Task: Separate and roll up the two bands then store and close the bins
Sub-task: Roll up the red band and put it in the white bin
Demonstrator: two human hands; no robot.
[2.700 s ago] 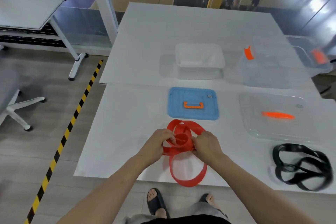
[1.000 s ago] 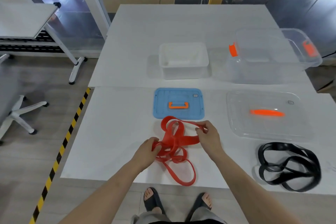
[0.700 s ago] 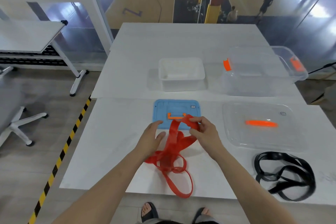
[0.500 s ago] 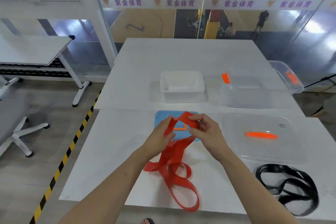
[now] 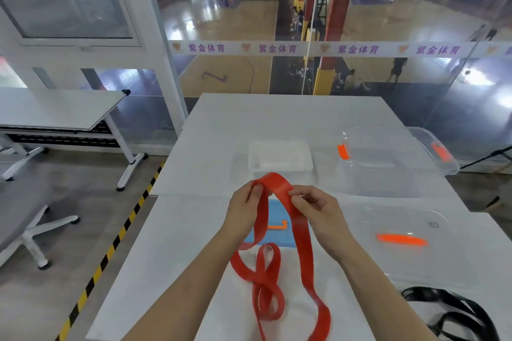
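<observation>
- Left hand [image 5: 245, 209] and right hand [image 5: 314, 209] each pinch the top of the red band [image 5: 302, 243], lifted above the table [image 5: 180, 243]; its twisted lower loops lie on the top.
- Black band [image 5: 454, 313] lies at the near right.
- Blue lid [image 5: 277, 216] lies under the hands.
- Banner [image 5: 277, 49] on the glass reads "紫金体育", repeated.

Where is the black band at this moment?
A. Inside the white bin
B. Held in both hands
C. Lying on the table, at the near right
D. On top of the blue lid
C: the black band lies loose on the table, while both hands hold the red band.
</observation>
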